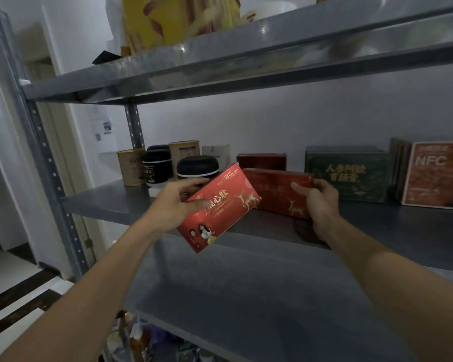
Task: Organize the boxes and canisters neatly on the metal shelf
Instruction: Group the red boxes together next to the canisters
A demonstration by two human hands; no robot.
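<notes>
L hand (177,202) grips red box (220,207), tilted, at near edge of mid shelf (107,202). R hand (321,202) holds 2nd red box (275,192) on shelf, just right of it. Canisters (157,165) far left.

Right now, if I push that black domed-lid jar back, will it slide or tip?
Probably slides: the black domed-lid jar looks squat and wide, so tipping seems unlikely. Upright on the smooth metal shelf, it shouldn't roll. Weight can't be told.
</notes>
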